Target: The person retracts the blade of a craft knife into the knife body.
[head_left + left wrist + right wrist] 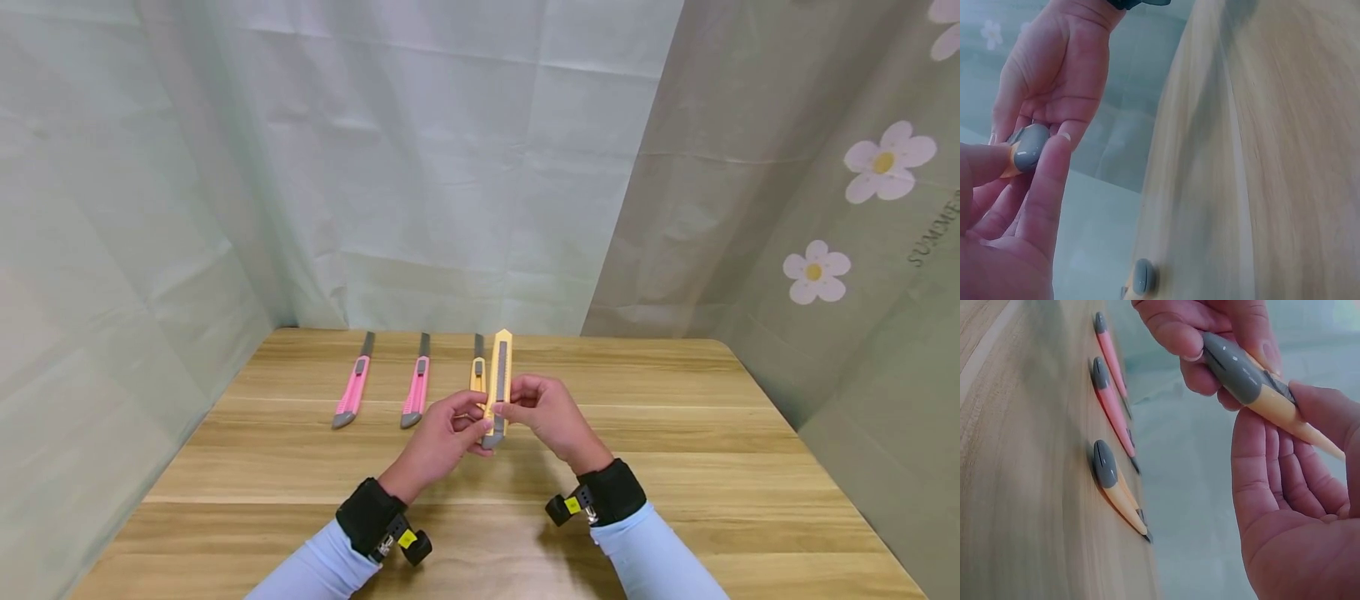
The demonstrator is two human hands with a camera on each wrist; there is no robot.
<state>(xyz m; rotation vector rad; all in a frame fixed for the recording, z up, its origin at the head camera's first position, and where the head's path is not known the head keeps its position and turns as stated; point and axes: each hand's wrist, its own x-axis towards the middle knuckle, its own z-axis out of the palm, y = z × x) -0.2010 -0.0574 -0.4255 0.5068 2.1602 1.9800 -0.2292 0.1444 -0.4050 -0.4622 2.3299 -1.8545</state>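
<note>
A yellow utility knife (501,358) with a grey end cap stands nearly upright between both hands, above the table. No blade shows past its top end. My left hand (441,435) pinches the lower part beside the grey cap (1032,147). From the other side, my right hand (553,418) grips the body, its thumb at the grey slider (1280,386) and its fingers behind. A second yellow utility knife (478,371) lies just behind, partly covered by the left hand and the held knife, its blade out.
Two pink utility knives lie to the left on the wooden table (675,467), one further left (352,390) and one nearer the middle (416,390), both with blades extended toward the back. Curtains (450,167) enclose the table behind and at the sides.
</note>
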